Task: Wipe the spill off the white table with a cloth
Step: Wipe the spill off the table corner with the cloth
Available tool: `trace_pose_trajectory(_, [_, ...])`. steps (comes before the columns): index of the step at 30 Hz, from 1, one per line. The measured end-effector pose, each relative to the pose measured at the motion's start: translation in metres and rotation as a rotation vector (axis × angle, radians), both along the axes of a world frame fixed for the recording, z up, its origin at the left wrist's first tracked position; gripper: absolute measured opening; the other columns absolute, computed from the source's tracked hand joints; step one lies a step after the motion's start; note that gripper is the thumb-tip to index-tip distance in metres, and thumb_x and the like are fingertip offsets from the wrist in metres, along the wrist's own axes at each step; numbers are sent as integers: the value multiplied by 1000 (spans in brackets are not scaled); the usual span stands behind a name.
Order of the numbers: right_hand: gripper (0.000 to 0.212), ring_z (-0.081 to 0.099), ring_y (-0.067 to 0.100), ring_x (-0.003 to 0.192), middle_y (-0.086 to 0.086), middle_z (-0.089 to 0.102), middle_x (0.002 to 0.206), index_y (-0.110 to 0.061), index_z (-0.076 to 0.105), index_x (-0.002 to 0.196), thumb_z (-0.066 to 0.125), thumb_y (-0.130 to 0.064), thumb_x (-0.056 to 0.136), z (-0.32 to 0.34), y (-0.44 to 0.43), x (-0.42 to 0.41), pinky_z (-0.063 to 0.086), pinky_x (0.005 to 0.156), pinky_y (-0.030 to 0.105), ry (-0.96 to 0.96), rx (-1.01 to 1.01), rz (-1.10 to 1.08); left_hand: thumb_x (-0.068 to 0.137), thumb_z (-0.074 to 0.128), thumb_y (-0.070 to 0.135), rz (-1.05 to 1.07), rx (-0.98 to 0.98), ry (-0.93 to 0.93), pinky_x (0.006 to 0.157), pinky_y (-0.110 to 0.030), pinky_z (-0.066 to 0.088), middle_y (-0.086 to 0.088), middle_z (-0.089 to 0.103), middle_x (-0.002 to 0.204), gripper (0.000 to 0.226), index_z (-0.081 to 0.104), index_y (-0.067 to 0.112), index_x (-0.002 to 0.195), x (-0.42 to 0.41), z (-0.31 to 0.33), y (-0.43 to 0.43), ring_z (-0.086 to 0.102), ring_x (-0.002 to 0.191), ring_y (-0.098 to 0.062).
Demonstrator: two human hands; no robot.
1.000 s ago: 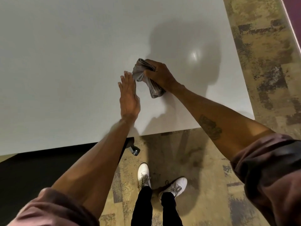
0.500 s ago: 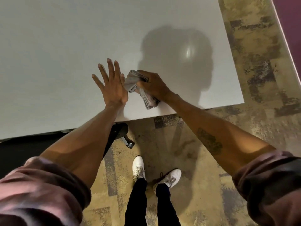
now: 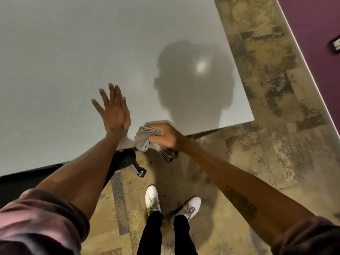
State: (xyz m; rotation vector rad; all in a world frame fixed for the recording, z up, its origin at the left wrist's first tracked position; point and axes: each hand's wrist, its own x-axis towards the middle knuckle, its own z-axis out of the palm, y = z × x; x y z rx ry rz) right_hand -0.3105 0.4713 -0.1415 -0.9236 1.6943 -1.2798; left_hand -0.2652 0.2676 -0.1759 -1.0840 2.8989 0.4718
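Note:
The white table fills the upper left of the head view. My right hand grips a bunched grey cloth right at the table's near edge, with part of the cloth hanging past the edge. My left hand lies flat on the tabletop just left of the cloth, fingers spread and holding nothing. No spill is visible on the surface; only my shadow and a light glare show.
A black chair base with a caster sits under the table's near edge. Patterned carpet surrounds the table's right corner. My white shoes stand close to the edge. A purple wall runs along the right.
My right hand has dragged the cloth toward me from mid-table to the near edge. My left hand has turned from edge-on to flat with fingers spread.

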Motion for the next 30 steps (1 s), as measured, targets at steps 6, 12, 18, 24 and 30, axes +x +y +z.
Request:
trace_pose_trajectory(6, [32,68,22,110,6,74,112,-15,74,111,61,-3,85,6,61,-4,55,95,40,-306,43,-280,110,9,37,8,4,20,124,-66,-4,3,12,172,57,18,17,163,-2,-1,0,0,160,-31])
trace_pose_trajectory(12, [31,72,7,76,-6,77,90,-6,63,125,48,0,98,14,165,-61,58,69,17,-384,-198,-1154,112,16,30,11,-21,0,123,-67,1,0,15,171,53,20,15,162,-2,2,3,6,159,-35])
trace_pose_trajectory(18, [38,65,8,86,4,68,104,-4,62,124,56,-20,90,17,166,-116,56,76,19,-17,-112,-1582,111,16,30,22,-29,-13,123,-66,1,-1,16,171,53,21,14,162,-4,4,2,7,158,-36])
trace_pose_trajectory(24, [40,54,-11,94,-13,68,107,-8,61,129,51,-7,91,4,105,-121,32,75,-11,238,102,-1764,111,20,30,36,-13,-9,124,-64,-2,0,15,171,53,21,15,162,-7,2,3,4,159,-33])
trace_pose_trajectory(30, [40,59,-17,88,-30,64,98,-22,62,127,50,-15,90,1,89,-150,39,76,-6,191,113,-1763,111,22,28,52,-5,-24,125,-63,-2,-1,12,172,54,20,13,163,-9,4,4,2,159,-33])
